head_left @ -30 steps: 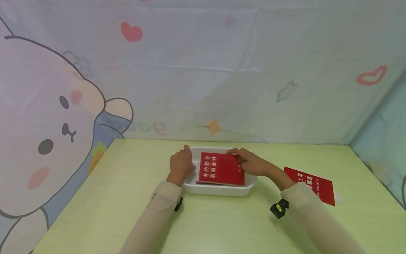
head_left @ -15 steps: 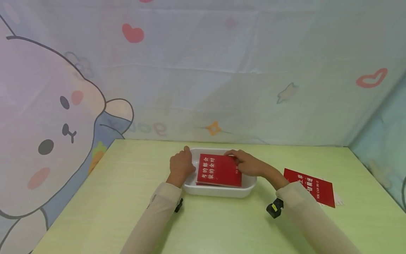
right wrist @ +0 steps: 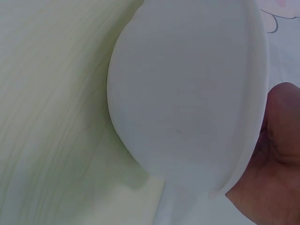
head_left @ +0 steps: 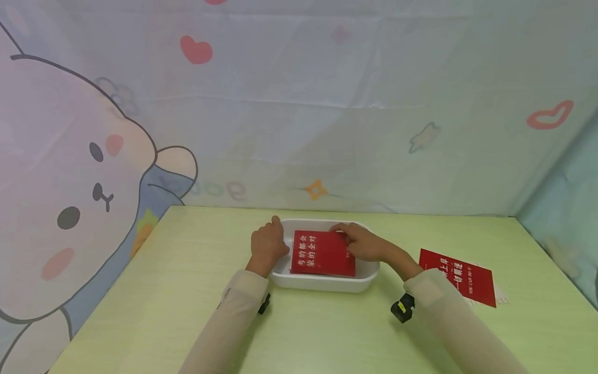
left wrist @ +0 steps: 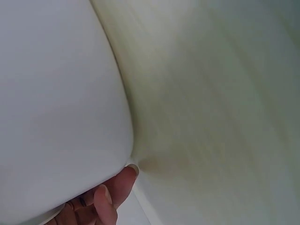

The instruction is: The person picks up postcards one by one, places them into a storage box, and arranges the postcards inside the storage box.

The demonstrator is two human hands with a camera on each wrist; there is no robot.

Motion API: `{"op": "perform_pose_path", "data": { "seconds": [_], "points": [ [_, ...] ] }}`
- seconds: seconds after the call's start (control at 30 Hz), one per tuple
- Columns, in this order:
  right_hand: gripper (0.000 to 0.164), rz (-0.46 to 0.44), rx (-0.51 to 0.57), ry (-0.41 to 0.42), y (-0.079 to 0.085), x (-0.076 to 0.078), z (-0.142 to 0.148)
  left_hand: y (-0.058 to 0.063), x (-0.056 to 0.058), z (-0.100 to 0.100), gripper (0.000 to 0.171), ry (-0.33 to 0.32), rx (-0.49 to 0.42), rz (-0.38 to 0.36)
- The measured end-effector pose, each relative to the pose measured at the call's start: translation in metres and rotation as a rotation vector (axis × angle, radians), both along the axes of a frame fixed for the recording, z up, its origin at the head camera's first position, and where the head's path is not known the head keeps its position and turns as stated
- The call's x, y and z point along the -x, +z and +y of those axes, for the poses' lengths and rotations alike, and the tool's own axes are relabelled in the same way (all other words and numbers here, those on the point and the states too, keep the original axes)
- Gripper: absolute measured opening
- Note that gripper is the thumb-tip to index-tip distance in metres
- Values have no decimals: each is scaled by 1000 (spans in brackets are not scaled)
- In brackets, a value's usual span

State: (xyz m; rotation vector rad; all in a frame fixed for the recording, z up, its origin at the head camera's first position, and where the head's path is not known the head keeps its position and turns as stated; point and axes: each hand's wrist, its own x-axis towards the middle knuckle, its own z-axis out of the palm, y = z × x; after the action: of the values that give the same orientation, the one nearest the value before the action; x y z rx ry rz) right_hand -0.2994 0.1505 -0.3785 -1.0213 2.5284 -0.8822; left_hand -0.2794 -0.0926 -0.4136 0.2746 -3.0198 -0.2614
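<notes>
A white plastic tray [head_left: 322, 283] stands on the table. My left hand [head_left: 268, 243] grips its left end; in the left wrist view the fingers [left wrist: 123, 183] bend around the tray's outer wall. Inside the tray lies a red booklet [head_left: 325, 253] with white lettering, and the edge of something beneath it shows along the front. At the booklet's right end my right hand [head_left: 364, 242] holds it, the index finger along the back edge and the thumb over the cover. In the right wrist view the tray wall hides most of that hand's fingers.
Another red booklet [head_left: 481, 283] lies on the table to the right, over whitish sheets, partly covered by my right sleeve [head_left: 448, 306]. A cloth backdrop [head_left: 299, 104] with cartoon prints hangs behind the pale green table [head_left: 322, 332].
My right hand has shifted slightly left with the red booklet, which now sits a little lower and flatter in the tray. The left hand has stayed on the tray's end.
</notes>
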Motion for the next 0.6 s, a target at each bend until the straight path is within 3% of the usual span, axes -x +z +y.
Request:
{"op": "perform_pose_path", "data": {
  "seconds": [0.17, 0.4, 0.6],
  "points": [
    [54, 46, -35, -3, -3, 2, -2, 1, -2, -1, 55, 1, -5, 7],
    [38, 161, -123, -13, -6, 2, -7, 1, -4, -3, 54, -2, 1, 13],
    [39, 216, -181, -24, -11, 0, -11, 0, -4, -4, 52, -3, -1, 9]
  ]
}}
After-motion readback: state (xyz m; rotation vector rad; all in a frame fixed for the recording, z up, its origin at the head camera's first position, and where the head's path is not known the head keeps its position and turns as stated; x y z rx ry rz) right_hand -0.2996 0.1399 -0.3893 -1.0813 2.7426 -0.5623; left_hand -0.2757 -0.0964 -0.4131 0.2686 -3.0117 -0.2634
